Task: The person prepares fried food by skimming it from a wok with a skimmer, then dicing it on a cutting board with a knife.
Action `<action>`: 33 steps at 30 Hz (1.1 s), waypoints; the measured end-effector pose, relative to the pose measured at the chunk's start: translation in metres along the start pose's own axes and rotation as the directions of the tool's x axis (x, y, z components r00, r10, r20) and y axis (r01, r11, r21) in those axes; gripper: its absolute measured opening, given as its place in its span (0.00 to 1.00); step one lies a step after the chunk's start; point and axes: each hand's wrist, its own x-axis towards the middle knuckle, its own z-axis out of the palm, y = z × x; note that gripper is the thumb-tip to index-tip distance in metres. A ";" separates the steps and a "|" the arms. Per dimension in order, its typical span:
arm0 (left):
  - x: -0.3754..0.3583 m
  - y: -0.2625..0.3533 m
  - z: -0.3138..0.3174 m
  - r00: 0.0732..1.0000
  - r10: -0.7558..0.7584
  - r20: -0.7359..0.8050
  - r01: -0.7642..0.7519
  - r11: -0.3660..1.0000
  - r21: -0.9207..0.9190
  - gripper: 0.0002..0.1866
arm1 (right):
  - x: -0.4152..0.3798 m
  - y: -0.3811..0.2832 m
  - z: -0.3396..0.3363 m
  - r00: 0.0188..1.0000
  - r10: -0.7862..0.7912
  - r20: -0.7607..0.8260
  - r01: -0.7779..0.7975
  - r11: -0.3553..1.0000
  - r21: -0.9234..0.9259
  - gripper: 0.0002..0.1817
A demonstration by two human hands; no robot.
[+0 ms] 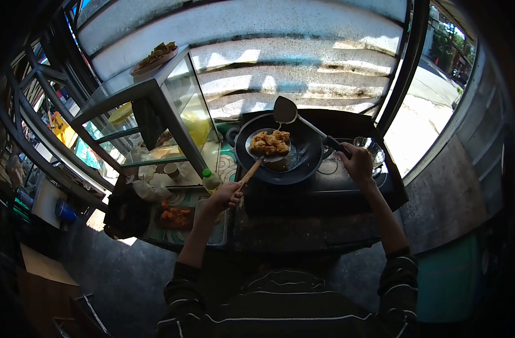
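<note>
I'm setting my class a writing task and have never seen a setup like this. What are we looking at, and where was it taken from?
There is no machine here: someone works bare-handed. The single picture comes from a camera worn on that person's head, looking forward and down, so the striped sleeves below are the wearer's own. The left hand holds a wooden-handled scoop bearing browned pieces over a dark wok. The right hand grips a spatula, its blade by the wok's far rim. The wok sits on a stove, with a shiny bowl to its right. To the left stand a glass case and a green-capped bottle, with orange-red food pieces lying nearby.
</note>
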 end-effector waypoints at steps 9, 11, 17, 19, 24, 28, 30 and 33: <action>-0.019 0.011 0.000 0.999 0.033 -0.017 -0.034 0.999 -0.027 0.15 | -0.033 0.039 0.037 0.999 0.045 0.009 -0.043 0.983 -0.178 0.15; -0.024 0.016 0.002 0.999 0.044 -0.010 -0.044 0.999 -0.030 0.15 | -0.038 0.037 0.038 0.998 0.053 0.026 -0.047 0.976 -0.212 0.15; -0.039 0.028 0.009 0.996 0.083 -0.030 -0.083 0.996 0.015 0.15 | -0.050 0.046 0.054 0.999 0.045 0.013 -0.041 0.971 -0.237 0.14; -0.042 0.028 0.009 0.995 0.097 -0.032 -0.097 0.995 0.030 0.16 | -0.052 0.042 0.056 0.999 0.043 0.004 -0.041 0.974 -0.225 0.14; -0.045 0.027 0.005 0.997 0.072 0.024 -0.073 0.997 0.028 0.13 | -0.057 0.047 0.076 0.995 -0.035 -0.097 0.010 0.968 -0.251 0.14; -0.045 0.022 0.005 0.998 0.061 0.032 -0.062 0.998 0.009 0.14 | -0.058 0.044 0.092 0.997 -0.045 -0.056 0.025 0.952 -0.306 0.09; -0.047 0.021 0.006 0.998 0.059 0.026 -0.060 0.997 0.039 0.14 | -0.061 0.042 0.102 0.985 -0.130 -0.113 0.088 0.944 -0.317 0.08; -0.053 0.021 0.012 0.997 0.070 -0.023 -0.068 0.995 0.067 0.14 | -0.066 0.036 0.112 0.990 -0.107 -0.087 0.078 0.955 -0.286 0.08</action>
